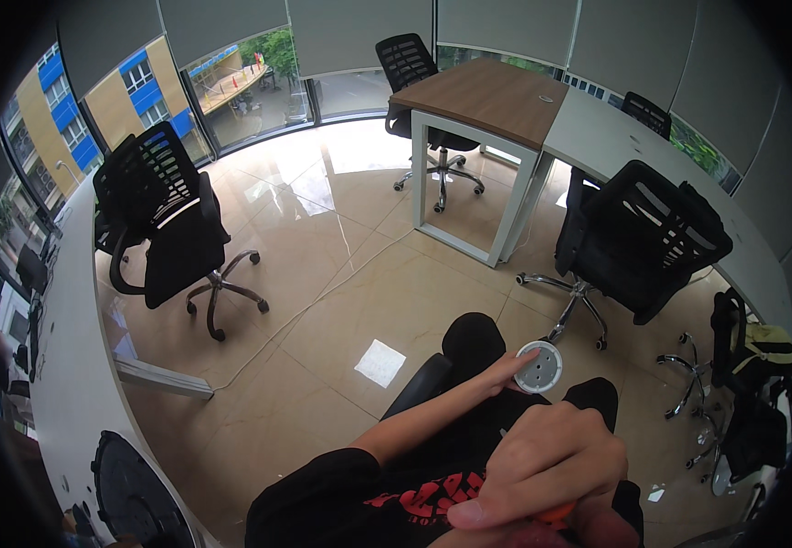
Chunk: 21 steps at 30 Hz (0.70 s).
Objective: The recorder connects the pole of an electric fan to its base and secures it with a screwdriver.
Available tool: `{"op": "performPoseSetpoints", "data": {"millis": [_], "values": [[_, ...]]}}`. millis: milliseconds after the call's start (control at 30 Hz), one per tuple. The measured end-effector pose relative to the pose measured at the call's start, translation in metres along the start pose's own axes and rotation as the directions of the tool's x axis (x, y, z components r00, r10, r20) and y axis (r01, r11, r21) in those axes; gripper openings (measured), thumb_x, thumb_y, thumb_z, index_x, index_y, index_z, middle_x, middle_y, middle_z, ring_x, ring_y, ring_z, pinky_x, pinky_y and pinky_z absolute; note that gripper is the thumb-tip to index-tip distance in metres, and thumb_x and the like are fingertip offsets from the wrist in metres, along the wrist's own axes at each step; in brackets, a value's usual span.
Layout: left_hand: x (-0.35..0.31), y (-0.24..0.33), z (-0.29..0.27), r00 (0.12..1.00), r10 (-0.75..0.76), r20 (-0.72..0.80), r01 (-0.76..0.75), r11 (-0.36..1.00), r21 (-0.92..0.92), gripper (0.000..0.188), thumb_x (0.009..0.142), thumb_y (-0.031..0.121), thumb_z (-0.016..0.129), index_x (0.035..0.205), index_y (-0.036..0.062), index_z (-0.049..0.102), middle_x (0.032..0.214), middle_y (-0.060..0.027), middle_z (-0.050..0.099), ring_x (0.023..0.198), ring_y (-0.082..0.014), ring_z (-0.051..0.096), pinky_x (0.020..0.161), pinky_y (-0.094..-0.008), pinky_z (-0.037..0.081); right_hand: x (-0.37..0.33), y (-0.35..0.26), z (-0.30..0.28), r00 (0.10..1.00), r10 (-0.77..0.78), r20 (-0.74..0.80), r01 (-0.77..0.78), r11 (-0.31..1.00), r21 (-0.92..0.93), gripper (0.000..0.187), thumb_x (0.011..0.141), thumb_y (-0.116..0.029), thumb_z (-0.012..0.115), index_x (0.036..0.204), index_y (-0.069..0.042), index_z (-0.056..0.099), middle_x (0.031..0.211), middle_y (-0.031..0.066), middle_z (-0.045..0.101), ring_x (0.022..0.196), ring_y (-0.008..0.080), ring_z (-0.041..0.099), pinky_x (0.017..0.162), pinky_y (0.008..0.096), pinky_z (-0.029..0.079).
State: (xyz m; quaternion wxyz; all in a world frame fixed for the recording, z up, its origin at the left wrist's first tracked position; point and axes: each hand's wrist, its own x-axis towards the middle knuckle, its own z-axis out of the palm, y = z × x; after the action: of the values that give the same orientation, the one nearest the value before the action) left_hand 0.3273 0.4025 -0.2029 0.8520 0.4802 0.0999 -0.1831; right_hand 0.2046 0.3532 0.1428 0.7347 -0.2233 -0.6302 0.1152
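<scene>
My left hand (508,373) reaches out over my lap, its fingers closed around the side of a white round object (538,367). That object has a grey face with several small dark holes and a pale rim, and the face is turned up toward me. Much nearer, large at the lower edge, my right hand (551,461) is closed, knuckles up and thumb pointing left. A bit of something orange (558,512) shows beneath its curled fingers; the rest is hidden. The two hands are apart.
I sit on a black chair (422,384). A white desk (76,365) curves along my left, with a black round lid-like thing (145,489) on it. Wheeled office chairs (172,219) stand around. A brown-topped table (487,96) is ahead. A cable (309,306) and white sheet (380,363) lie on the floor.
</scene>
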Motion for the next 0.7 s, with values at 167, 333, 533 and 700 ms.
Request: {"op": "performPoseSetpoints", "data": {"millis": [167,333,533,700], "values": [[0.011,-0.002,0.004,0.999,-0.025,0.037,0.024,0.999,0.023,0.066,0.098,0.061,0.058,0.141,0.0105,0.054,0.121,-0.0132,0.067,0.103,-0.0232,0.071,0.08,-0.0424,0.065,-0.002,0.005,-0.014,0.997,-0.027,0.067,0.03,0.999,-0.043,0.102,0.095,-0.076,0.037,0.105,0.019,0.07,0.077,0.0174,0.068,0.061,0.0207,0.066,0.057,0.0298,0.055],[0.023,-0.005,0.006,0.995,-0.078,0.059,0.076,0.997,0.035,0.066,0.099,0.06,0.058,0.14,0.0091,0.055,0.12,-0.0135,0.067,0.103,-0.0225,0.072,0.078,-0.041,0.065,0.003,0.007,-0.02,0.998,-0.035,0.047,0.039,0.995,-0.093,0.105,0.094,-0.08,0.033,0.103,0.017,0.072,0.072,0.015,0.067,0.062,0.0251,0.069,0.06,0.0335,0.059],[0.027,-0.005,0.008,0.994,-0.089,0.057,0.086,0.995,0.055,0.064,0.1,0.059,0.056,0.139,0.0085,0.056,0.12,-0.0136,0.067,0.102,-0.0213,0.072,0.076,-0.0398,0.066,0.009,0.015,-0.041,0.978,-0.068,0.199,0.099,0.984,-0.15,0.101,0.096,-0.078,0.034,0.106,0.016,0.072,0.071,0.0138,0.066,0.065,0.0298,0.073,0.063,0.0383,0.061],[0.02,0.0,0.011,0.996,-0.067,0.055,0.064,0.996,0.058,0.065,0.1,0.06,0.056,0.137,0.0062,0.056,0.12,-0.0134,0.068,0.103,-0.0216,0.071,0.08,-0.04,0.064,0.005,-0.014,-0.037,0.967,0.242,0.079,-0.219,0.948,-0.231,0.09,0.1,-0.07,0.036,0.1,0.011,0.075,0.077,0.0166,0.072,0.061,0.0212,0.069,0.054,0.0286,0.056]]}}
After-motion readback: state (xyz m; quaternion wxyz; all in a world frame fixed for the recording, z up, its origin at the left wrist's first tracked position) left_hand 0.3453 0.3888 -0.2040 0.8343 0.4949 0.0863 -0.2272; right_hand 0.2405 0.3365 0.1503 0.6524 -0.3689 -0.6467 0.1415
